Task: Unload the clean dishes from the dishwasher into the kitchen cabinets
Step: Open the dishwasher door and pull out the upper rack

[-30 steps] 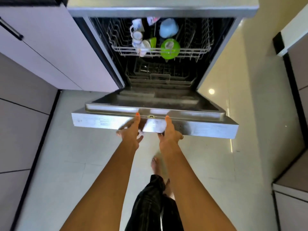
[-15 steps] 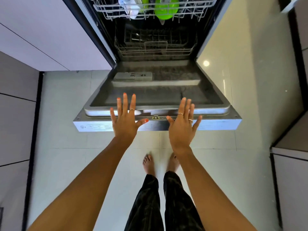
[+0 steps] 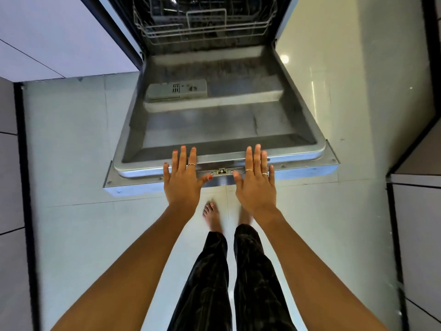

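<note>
The dishwasher door [image 3: 214,125] lies folded down flat, its steel inner face upward, with the grey detergent dispenser [image 3: 176,90] set into it left of centre; the left hand [image 3: 182,179] is spread flat, palm down, fingers straight and slightly fanned, over the door's near edge just left of the latch [image 3: 221,171], holding nothing; the right hand [image 3: 256,181] mirrors it just right of the latch, fingers straight and close together, also holding nothing; whether the palms press on the metal or hover just above it cannot be told; thin rings show on fingers of both hands; beyond the door, the lower rack [image 3: 205,25] sits inside the dishwasher tub at the top of the view, its wire front and grey cutlery basket visible, and any dishes in it cannot be made out from this angle; pale cabinet fronts [image 3: 55,37] flank the opening on the left; below the hands, bare feet [image 3: 212,216] and dark trouser legs stand on the glossy tiled floor [image 3: 83,235], just short of the door's front edge.
</note>
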A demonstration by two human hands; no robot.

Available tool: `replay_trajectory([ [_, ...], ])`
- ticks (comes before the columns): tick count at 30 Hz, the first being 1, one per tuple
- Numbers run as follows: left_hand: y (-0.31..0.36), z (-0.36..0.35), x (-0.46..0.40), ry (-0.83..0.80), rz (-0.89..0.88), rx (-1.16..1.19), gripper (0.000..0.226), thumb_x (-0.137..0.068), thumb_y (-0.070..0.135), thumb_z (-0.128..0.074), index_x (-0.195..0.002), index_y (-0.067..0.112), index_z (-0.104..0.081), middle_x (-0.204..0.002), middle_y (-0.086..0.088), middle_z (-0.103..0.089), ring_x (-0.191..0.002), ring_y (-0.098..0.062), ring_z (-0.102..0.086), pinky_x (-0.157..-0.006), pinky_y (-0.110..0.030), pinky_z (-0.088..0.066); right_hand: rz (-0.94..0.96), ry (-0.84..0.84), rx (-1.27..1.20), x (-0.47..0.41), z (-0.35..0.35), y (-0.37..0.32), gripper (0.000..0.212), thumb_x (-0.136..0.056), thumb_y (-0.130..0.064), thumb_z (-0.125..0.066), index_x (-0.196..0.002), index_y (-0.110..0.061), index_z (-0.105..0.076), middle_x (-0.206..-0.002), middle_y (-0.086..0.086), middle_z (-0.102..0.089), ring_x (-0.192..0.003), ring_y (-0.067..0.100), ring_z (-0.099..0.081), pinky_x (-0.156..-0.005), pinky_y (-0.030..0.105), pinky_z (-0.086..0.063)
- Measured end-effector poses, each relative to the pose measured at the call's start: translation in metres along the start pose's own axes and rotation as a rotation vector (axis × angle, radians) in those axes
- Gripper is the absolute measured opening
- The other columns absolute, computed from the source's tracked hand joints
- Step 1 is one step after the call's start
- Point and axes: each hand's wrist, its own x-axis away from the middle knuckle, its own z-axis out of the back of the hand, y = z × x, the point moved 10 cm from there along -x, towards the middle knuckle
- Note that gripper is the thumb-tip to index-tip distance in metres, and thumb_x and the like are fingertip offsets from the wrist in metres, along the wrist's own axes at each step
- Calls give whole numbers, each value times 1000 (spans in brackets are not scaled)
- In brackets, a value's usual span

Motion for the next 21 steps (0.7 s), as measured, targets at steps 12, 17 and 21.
replay_trajectory([
  [12, 0, -143, 14, -174, 58, -110, 80, -91, 63, -14, -145, 19, 25, -155, -3, 26, -144, -22, 20, -117, -41, 6, 12, -464, -32, 6, -138, 51, 87, -88, -70, -17, -147, -19, 21, -155, 2, 27, -144, 20, 22, -121, 40, 1],
  [17, 4, -184, 13, -305, 39, -73, 82, -94, 61, -21, -147, 16, 22, -156, -3, 25, -145, -20, 17, -118, -38, 3, 18, -634, -14, -2, -180, 62, 88, -91, -64, -28, -148, -19, 20, -155, 3, 27, -145, 22, 20, -120, 43, 0],
  [21, -1, -224, -3, -449, 28, -51, 86, -93, 63, -26, -149, 16, 20, -155, -3, 26, -146, -21, 16, -118, -39, 0, -1, -741, 6, -10, -215, 73, 87, -91, -65, -27, -148, -19, 21, -154, 2, 30, -144, 21, 22, -120, 44, 2],
])
